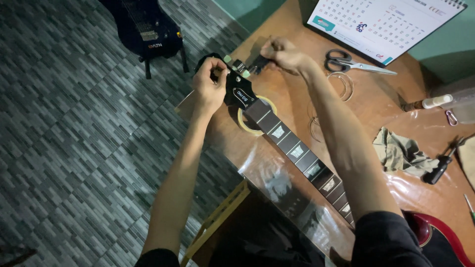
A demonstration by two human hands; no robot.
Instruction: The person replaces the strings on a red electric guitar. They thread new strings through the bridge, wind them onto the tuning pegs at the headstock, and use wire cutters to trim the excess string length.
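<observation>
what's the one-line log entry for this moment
left hand: grips headstock | right hand: at tuners, small dark tool | neck: flat on table | scissors: beyond

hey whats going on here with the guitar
A person is working on the headstock of an electric guitar whose neck lies across a brown table. The left hand grips the headstock's left edge, and the right hand pinches something small at its top end, too small to identify. Scissors, a coiled string, a crumpled cloth and a screwdriver lie on the table. Another guitar stands on the floor.
</observation>
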